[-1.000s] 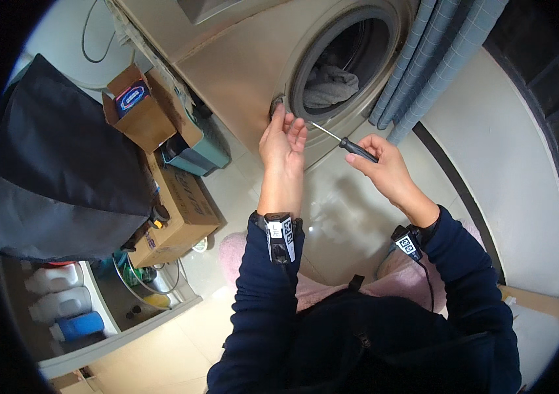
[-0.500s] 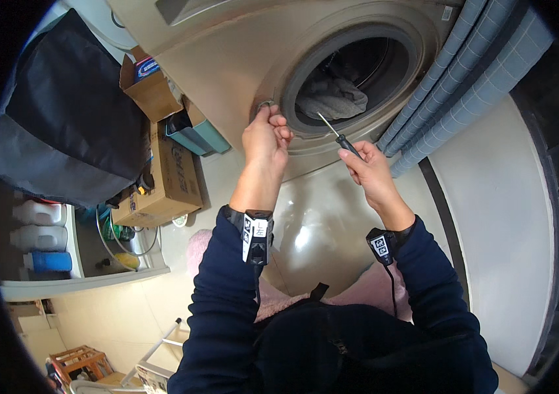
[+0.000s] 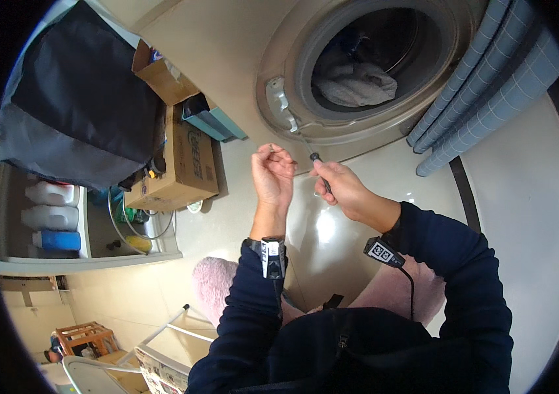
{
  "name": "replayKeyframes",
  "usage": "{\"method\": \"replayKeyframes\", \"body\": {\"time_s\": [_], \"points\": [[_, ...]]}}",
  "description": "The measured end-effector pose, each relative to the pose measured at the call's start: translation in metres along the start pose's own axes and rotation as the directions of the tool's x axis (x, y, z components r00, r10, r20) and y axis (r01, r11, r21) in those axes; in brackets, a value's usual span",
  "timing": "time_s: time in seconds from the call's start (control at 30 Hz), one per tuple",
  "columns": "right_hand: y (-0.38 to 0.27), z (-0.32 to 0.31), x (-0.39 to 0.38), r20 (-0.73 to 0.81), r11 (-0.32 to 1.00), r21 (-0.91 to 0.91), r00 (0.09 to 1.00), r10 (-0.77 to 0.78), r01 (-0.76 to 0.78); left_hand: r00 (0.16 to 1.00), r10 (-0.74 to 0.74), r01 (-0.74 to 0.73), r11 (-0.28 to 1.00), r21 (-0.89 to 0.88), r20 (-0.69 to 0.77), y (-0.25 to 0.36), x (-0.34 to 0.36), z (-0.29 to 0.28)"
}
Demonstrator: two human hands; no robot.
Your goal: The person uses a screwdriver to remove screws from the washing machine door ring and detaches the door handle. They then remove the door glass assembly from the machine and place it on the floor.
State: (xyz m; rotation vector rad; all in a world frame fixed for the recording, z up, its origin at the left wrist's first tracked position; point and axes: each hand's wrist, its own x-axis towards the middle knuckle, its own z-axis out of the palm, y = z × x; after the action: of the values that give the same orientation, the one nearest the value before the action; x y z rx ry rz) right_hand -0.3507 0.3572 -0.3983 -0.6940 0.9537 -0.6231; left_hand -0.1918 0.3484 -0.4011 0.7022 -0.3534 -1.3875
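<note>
My right hand grips a screwdriver by its dark handle. The thin shaft slants up and left toward a pale metal bracket on the washing machine front, left of the round door opening. Whether the tip touches anything is hard to see. Just below the bracket, my left hand is raised, palm partly turned up, with its fingers curled together; anything between the fingertips is too small to name. A grey cloth lies inside the drum, near the rim of the opening.
Blue checked curtains hang right of the machine. On the left stand a cardboard box, a teal bin and a large black cover above a shelf holding bottles. A white folding frame stands at lower left.
My left hand has come down from the machine front, uncovering the bracket. The screwdriver in my right hand has moved left, toward the bracket. The view has shifted, so the machine appears farther right.
</note>
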Motion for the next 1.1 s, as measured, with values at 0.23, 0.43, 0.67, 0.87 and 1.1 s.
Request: {"method": "replayKeyframes", "body": {"time_s": [0.23, 0.43, 0.67, 0.87, 1.1], "points": [[0.001, 0.005, 0.002, -0.065, 0.992, -0.126, 0.998, 0.02, -0.028, 0.983, -0.185, 0.178, 0.968, -0.175, -0.019, -0.046, 0.024, -0.041], [-0.004, 0.011, 0.016, -0.019, 0.999, -0.031, 1.0, -0.02, 0.02, 0.954, -0.263, 0.242, 0.958, -0.151, -0.142, -0.071, 0.029, -0.023], [0.002, 0.022, 0.018, -0.114, 0.998, 0.056, 0.993, -0.028, 0.035, 0.994, -0.103, 0.106, 0.987, 0.118, -0.028, -0.06, 0.029, -0.006], [0.011, 0.017, 0.023, -0.124, 0.993, 0.112, 0.992, -0.026, 0.04, 0.986, -0.154, 0.16, 0.978, 0.131, -0.056, -0.068, 0.033, -0.01], [0.014, 0.01, 0.026, -0.1, 0.986, 0.167, 0.995, 0.009, 0.008, 0.984, -0.146, 0.16, 0.977, 0.139, -0.101, -0.069, 0.033, -0.009]]}}
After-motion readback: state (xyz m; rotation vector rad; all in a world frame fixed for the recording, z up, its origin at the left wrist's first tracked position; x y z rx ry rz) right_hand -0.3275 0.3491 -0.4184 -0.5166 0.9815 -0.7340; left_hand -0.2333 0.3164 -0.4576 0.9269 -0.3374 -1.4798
